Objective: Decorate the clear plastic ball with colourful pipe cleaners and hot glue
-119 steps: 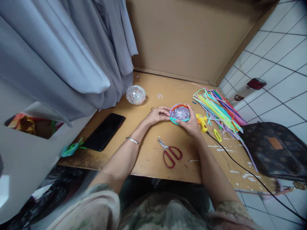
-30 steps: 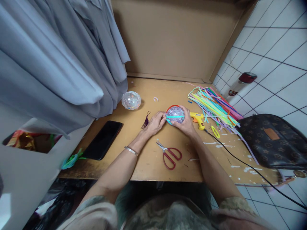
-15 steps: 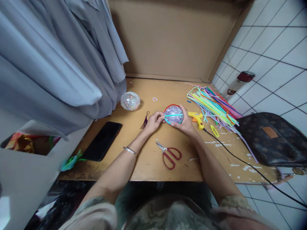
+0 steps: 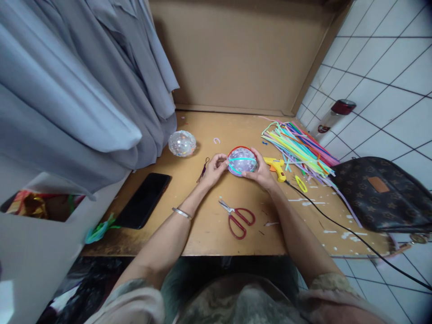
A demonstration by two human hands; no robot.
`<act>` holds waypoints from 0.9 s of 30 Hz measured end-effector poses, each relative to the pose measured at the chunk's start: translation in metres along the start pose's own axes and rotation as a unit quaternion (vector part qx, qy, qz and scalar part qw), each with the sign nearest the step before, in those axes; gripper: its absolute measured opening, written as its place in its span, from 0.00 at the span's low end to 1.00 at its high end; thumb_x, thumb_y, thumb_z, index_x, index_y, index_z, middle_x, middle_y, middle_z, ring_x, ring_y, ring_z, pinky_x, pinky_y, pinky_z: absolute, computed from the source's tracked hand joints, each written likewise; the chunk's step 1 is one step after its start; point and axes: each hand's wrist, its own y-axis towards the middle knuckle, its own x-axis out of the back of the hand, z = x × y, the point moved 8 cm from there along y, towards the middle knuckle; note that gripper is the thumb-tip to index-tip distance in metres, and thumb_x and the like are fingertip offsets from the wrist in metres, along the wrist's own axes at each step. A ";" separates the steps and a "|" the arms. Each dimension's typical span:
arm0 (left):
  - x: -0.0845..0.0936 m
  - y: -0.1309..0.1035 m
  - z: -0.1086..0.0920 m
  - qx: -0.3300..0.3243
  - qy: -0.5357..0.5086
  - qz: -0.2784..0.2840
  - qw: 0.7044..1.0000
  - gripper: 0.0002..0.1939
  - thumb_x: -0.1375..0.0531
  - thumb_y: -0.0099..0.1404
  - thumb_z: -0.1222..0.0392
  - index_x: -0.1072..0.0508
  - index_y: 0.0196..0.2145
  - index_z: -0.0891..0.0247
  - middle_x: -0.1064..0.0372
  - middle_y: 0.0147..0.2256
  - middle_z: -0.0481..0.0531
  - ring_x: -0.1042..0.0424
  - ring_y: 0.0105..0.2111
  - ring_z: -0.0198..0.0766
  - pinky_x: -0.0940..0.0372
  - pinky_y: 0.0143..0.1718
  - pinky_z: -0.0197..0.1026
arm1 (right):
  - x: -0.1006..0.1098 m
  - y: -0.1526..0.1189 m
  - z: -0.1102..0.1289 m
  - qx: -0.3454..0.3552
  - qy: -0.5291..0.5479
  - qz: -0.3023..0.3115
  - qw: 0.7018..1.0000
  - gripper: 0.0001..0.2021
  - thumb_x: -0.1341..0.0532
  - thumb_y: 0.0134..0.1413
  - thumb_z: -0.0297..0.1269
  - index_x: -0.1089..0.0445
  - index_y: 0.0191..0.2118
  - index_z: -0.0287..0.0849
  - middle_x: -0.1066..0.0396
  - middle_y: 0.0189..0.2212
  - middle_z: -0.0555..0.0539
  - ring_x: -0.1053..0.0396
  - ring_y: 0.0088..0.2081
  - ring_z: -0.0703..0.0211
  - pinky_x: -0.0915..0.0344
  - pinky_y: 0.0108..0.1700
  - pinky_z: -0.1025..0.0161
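Observation:
A purplish, glittery ball [image 4: 242,166] with red and turquoise strips round it is between my hands, over the middle of the table. My right hand [image 4: 259,170] grips its right side, thumb at the front and fingers behind. At the ball's left edge, the fingers of my left hand [image 4: 217,168] are pinched together on the end of the turquoise strip [image 4: 241,159]. Red-handled scissors [image 4: 237,219] lie nearer to me. Just right of my right hand is a yellow glue gun [image 4: 277,168]. A dark tassel [image 4: 203,170] lies left of my left hand.
A clear ball [image 4: 182,143] and a black phone [image 4: 143,200] are on the left, by a grey curtain [image 4: 101,81]. Colourful pipe cleaners [image 4: 300,146], a bottle [image 4: 334,118] and a brown bag [image 4: 388,193] are on the right. A black cord [image 4: 330,219] crosses the right side.
The ball has turned and tilted a little in my hands, and the turquoise strip now curves across it. My left hand's fingers have shifted slightly upward at its edge.

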 end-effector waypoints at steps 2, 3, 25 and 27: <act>-0.001 0.001 0.002 0.001 -0.008 -0.003 1.000 0.23 0.40 0.65 0.41 0.32 0.48 0.61 0.25 0.48 0.57 0.24 0.43 0.39 0.28 0.46 0.45 | -0.002 0.001 0.000 -0.001 0.018 -0.006 1.000 0.63 0.26 0.30 0.64 0.50 0.71 0.44 0.41 0.67 0.34 0.39 0.67 0.38 0.42 0.69 0.41; -0.002 0.002 0.002 0.003 -0.019 0.000 1.000 0.22 0.41 0.66 0.42 0.32 0.49 0.61 0.26 0.51 0.58 0.24 0.46 0.40 0.29 0.49 0.46 | -0.002 0.001 0.000 0.001 0.024 -0.009 1.000 0.63 0.25 0.29 0.64 0.50 0.70 0.44 0.41 0.67 0.34 0.40 0.67 0.37 0.41 0.69 0.41; -0.043 -0.018 -0.009 0.258 -0.457 0.116 0.843 0.24 0.53 0.73 0.48 0.32 0.57 0.63 0.21 0.47 0.62 0.20 0.43 0.49 0.25 0.45 0.52 | -0.015 -0.008 0.013 0.009 0.033 -0.051 0.998 0.58 0.23 0.33 0.59 0.44 0.70 0.42 0.41 0.69 0.35 0.41 0.69 0.37 0.45 0.72 0.41; -0.043 -0.018 -0.009 0.265 -0.479 0.100 0.831 0.26 0.54 0.72 0.47 0.32 0.57 0.64 0.21 0.46 0.62 0.21 0.42 0.48 0.24 0.43 0.49 | -0.017 -0.008 0.014 0.018 0.038 -0.043 0.998 0.58 0.24 0.34 0.59 0.45 0.70 0.43 0.41 0.69 0.35 0.41 0.69 0.38 0.44 0.71 0.42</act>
